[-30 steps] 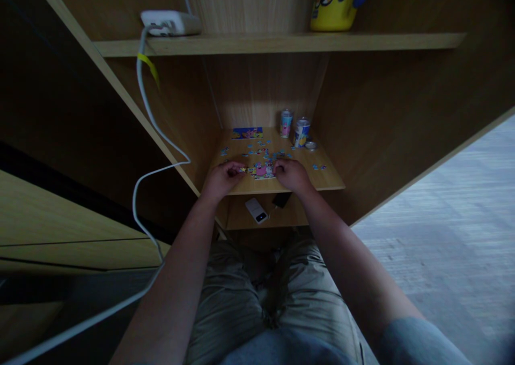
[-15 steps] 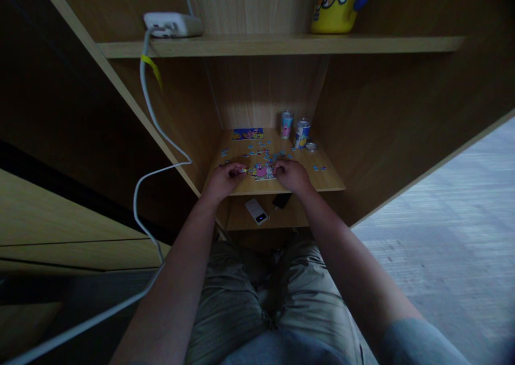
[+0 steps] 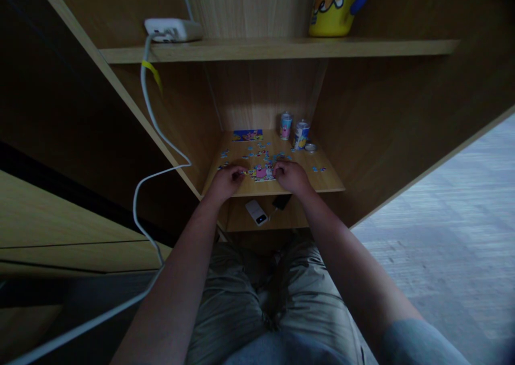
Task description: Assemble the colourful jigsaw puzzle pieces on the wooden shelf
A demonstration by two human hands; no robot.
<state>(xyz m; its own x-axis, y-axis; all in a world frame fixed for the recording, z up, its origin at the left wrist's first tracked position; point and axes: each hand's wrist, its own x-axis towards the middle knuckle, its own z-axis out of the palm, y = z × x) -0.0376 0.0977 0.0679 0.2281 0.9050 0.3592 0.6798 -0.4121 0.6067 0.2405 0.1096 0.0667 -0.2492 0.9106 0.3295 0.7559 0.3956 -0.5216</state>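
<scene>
A partly joined jigsaw cluster (image 3: 262, 172) with a pink figure lies near the front of a low wooden shelf (image 3: 330, 181). My left hand (image 3: 225, 181) rests just left of it, fingers curled and pinched on a small puzzle piece at the cluster's left edge. My right hand (image 3: 291, 176) sits at the cluster's right edge, fingers bent down onto it. Several loose blue pieces (image 3: 257, 151) are scattered behind the cluster.
A puzzle picture card (image 3: 247, 135) lies at the shelf's back. Two small tins (image 3: 293, 129) and a lid (image 3: 310, 147) stand at the back right. A power bank (image 3: 256, 212) lies below. A white charger (image 3: 174, 29), its cable (image 3: 149, 113) and a yellow mug (image 3: 336, 8) are higher up.
Both hands have stayed at the cluster with only slight finger shifts. The view has tilted down a little.
</scene>
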